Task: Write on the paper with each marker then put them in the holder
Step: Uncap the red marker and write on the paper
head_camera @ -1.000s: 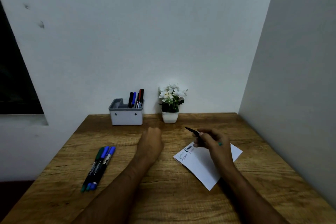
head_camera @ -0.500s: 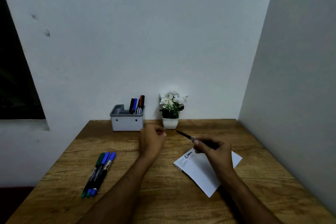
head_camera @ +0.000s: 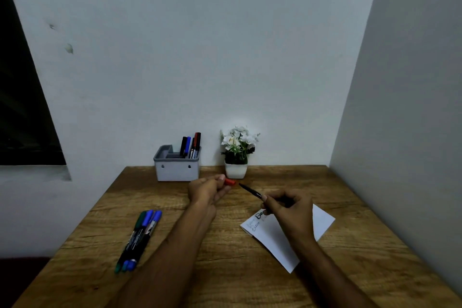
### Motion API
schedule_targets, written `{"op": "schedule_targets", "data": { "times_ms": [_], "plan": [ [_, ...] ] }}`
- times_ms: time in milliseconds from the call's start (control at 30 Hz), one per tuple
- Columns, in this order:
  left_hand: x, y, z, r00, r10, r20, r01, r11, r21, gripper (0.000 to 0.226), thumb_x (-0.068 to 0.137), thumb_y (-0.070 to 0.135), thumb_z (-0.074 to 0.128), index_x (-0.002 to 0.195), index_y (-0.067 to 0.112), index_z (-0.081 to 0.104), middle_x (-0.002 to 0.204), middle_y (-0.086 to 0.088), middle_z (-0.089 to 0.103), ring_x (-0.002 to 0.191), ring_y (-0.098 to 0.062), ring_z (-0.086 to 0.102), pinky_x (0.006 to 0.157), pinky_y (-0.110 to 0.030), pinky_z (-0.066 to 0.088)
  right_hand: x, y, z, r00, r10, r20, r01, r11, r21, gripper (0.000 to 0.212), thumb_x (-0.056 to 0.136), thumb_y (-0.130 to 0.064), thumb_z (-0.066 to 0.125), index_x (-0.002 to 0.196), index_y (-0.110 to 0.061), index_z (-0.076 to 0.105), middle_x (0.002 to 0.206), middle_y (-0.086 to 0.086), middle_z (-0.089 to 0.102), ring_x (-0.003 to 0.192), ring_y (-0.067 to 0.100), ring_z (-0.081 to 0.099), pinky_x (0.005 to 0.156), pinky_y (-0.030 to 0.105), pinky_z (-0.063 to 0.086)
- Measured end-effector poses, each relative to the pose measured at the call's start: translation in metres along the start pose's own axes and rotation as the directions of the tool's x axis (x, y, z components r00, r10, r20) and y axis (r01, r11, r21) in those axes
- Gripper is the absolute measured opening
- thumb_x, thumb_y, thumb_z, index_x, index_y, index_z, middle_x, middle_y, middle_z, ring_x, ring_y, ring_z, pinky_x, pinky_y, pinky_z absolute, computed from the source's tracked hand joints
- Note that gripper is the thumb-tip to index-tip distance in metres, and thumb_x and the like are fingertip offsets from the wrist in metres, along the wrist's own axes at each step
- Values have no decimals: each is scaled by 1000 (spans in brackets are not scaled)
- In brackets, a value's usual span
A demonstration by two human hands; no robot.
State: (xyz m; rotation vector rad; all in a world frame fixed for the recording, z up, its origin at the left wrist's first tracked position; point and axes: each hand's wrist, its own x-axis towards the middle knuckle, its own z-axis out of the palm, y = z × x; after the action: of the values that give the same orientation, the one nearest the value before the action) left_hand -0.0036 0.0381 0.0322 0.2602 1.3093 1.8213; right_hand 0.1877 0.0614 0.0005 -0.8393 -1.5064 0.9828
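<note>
My right hand (head_camera: 291,210) grips a dark marker (head_camera: 251,191) above the white paper (head_camera: 277,240), its uncapped tip pointing up and left. My left hand (head_camera: 208,191) pinches a red cap (head_camera: 229,182) a short gap from that tip. The paper lies on the wooden table (head_camera: 225,270) and carries a few handwritten words near its left corner. A grey holder (head_camera: 176,167) stands at the back of the table against the wall with several markers upright in its right compartment. Three more markers (head_camera: 138,239), green and blue, lie side by side at the table's left.
A small white pot with white flowers (head_camera: 237,151) stands just right of the holder, close behind my left hand. Walls close off the table at the back and along the right side. A dark window fills the far left.
Both hands have risen and come closer together. The red cap now shows at my left fingertips, near the marker's tip. The camera has tilted so the table sits lower in view.
</note>
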Motion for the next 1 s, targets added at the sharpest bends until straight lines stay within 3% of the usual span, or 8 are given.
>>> {"op": "schedule_targets", "data": {
  "times_ms": [133,333,500,633,767,867,1000],
  "plan": [
    [-9,-1,4,999,-6,35,6,1000,2,13,86,-10,65,99,-9,64,94,-18,67,77,-27,70,66,-30,62,0,1,3,1000,-22,15,23,999,-49,9,84,3,79,79,-5,79,69,6,77,65,22,75,67,33,63],
    [-21,-9,14,994,24,105,-28,999,43,10,87,-14,60,91,-5,63,98,-20,67,93,-32,69,69,-36,62,5,9,15,1000,-13,19,15,990,-137,15,83,0,81,77,-14,78,69,2,76,67,17,75,69,37,63],
    [-22,-7,20,991,92,101,-92,996,2,12,87,-14,61,88,-2,65,88,-18,68,74,-29,72,69,-41,63,12,10,20,999,13,-31,-16,993,-115,24,83,5,78,71,-16,75,68,4,76,69,23,75,71,46,63],
    [-22,-6,19,984,152,96,-151,988,-10,15,86,-15,61,94,-3,65,95,-21,68,72,-26,72,62,-36,63,18,9,25,999,11,-33,-13,996,-85,24,82,5,78,71,-16,75,67,6,76,68,25,75,69,49,64],
    [-17,-7,14,975,211,65,-215,974,67,37,79,-21,65,109,1,64,95,-17,70,82,-27,72,63,-35,62,24,9,39,995,-38,96,52,988,-145,13,85,-2,79,79,-14,77,70,2,76,70,20,74,71,46,64],
    [-10,1,4,946,323,31,-324,934,153,41,75,-15,72,109,7,66,90,-7,73,81,-13,71,68,-25,60,29,9,55,980,-54,190,99,967,-236,2,88,-13,79,88,-15,78,79,-3,77,77,15,73,74,40,62],
    [-2,25,-11,873,486,33,-462,805,371,38,75,-4,78,107,15,69,88,5,71,83,-6,67,81,-28,58,30,6,73,941,-27,337,192,864,-466,16,94,-34,69,87,-21,75,81,-7,74,76,7,67,72,32,54]
  ]
}}
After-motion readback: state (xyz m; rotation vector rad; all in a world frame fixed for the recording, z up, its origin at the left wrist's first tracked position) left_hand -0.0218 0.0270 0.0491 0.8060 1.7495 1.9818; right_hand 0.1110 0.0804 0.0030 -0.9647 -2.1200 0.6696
